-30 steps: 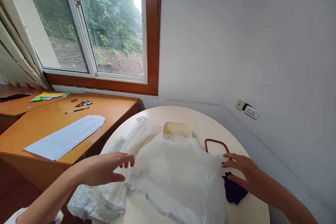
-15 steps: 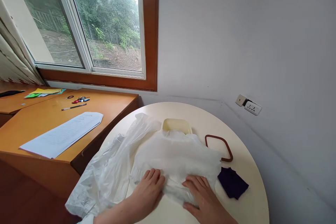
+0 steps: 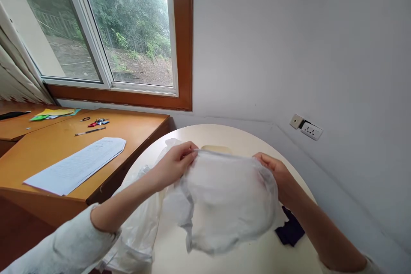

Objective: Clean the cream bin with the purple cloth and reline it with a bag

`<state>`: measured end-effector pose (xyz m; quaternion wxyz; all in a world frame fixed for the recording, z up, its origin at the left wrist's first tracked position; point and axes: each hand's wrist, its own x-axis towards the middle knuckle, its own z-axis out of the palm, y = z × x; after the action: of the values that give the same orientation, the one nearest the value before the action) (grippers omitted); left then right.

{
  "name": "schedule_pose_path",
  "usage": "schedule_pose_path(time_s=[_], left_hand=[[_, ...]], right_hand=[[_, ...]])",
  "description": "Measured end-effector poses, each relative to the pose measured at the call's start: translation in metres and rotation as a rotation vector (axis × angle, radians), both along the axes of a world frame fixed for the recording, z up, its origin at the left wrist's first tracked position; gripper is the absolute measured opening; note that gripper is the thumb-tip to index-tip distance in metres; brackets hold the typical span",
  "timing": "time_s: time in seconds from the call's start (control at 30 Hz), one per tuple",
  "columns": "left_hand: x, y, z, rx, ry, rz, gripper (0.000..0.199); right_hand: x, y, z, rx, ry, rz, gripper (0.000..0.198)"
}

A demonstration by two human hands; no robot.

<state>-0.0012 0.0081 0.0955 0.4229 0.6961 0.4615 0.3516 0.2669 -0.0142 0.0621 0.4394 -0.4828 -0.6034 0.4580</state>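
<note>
A thin, see-through white plastic bag [image 3: 227,192] hangs spread out between my two hands above the round table. My left hand [image 3: 180,160] pinches its upper left corner between thumb and fingers. At the upper right, my right hand [image 3: 271,171] has its fingers closed on the bag's edge, part of them behind the film. The lower edge droops in loose, wavy folds. Behind the bag, only the top of a pale yellow container [image 3: 216,149] shows. Another crumpled clear plastic bag [image 3: 138,227] lies on the table's left side, partly under my left arm.
The round cream table [image 3: 253,143] stands against the wall. A dark purple cloth [image 3: 290,229] lies by my right forearm. On the wooden desk [image 3: 141,122] at left are papers [image 3: 80,162], a pen [image 3: 90,131] and keys [image 3: 99,123]. A wall socket [image 3: 311,130] is at right.
Both hands have risen and moved away from me, lifting the bag off the table by its edge. The brown frame-shaped piece at right is now hidden.
</note>
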Motion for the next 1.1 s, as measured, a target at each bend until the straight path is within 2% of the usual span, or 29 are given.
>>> schedule_pose_path(time_s=[0.1, 0.17, 0.23, 0.33, 0.4, 0.47, 0.53, 0.6, 0.67, 0.77, 0.8, 0.87, 0.97, 1.03, 1.1], left_hand=[[-0.003, 0.014, 0.015, -0.006, 0.015, -0.038, 0.023], [-0.007, 0.022, 0.017, 0.026, 0.059, -0.045, 0.025], [-0.011, 0.028, 0.013, 0.078, 0.116, -0.019, 0.023], [-0.015, 0.037, 0.004, 0.14, 0.209, -0.025, 0.025], [-0.015, 0.043, -0.001, 0.128, 0.198, -0.039, 0.018], [-0.014, 0.05, -0.005, 0.001, 0.061, -0.026, 0.009], [-0.01, 0.059, -0.009, -0.218, -0.194, 0.006, 0.006], [-0.006, 0.071, -0.013, -0.408, -0.461, 0.051, 0.01], [-0.002, 0.081, -0.017, -0.486, -0.603, 0.09, 0.016], [0.001, 0.091, -0.018, -0.506, -0.618, 0.088, 0.015], [0.0, 0.093, -0.017, -0.504, -0.602, 0.07, 0.013], [-0.003, 0.095, -0.013, -0.475, -0.476, -0.014, 0.02], [-0.009, 0.103, -0.011, -0.3, -0.067, -0.141, 0.032], [-0.01, 0.115, -0.016, -0.167, 0.127, -0.092, 0.027], [-0.007, 0.13, -0.029, -0.104, 0.18, 0.015, 0.021]], right_hand=[[0.0, 0.02, 0.023, -0.064, -0.001, 0.034, 0.029], [0.002, 0.029, 0.033, -0.057, -0.085, 0.068, 0.029], [0.004, 0.036, 0.038, -0.014, -0.259, 0.074, 0.031], [0.004, 0.04, 0.036, 0.09, -0.673, -0.011, 0.043], [0.002, 0.044, 0.027, 0.159, -0.922, -0.094, 0.031], [0.001, 0.05, 0.015, 0.243, -1.048, -0.142, 0.004], [0.002, 0.061, 0.001, 0.319, -0.988, -0.148, 0.014], [0.005, 0.076, -0.012, 0.322, -0.758, -0.168, 0.013], [0.007, 0.093, -0.023, 0.216, -0.409, -0.182, 0.01], [0.006, 0.115, -0.033, 0.028, 0.053, -0.18, 0.016], [0.006, 0.121, -0.035, -0.001, 0.137, -0.18, 0.02], [0.005, 0.132, -0.035, -0.002, 0.127, -0.202, 0.027], [0.002, 0.148, -0.035, 0.034, -0.05, -0.251, 0.033], [0.0, 0.161, -0.038, 0.044, -0.165, -0.281, 0.034], [-0.003, 0.176, -0.046, 0.035, -0.269, -0.308, 0.031]])
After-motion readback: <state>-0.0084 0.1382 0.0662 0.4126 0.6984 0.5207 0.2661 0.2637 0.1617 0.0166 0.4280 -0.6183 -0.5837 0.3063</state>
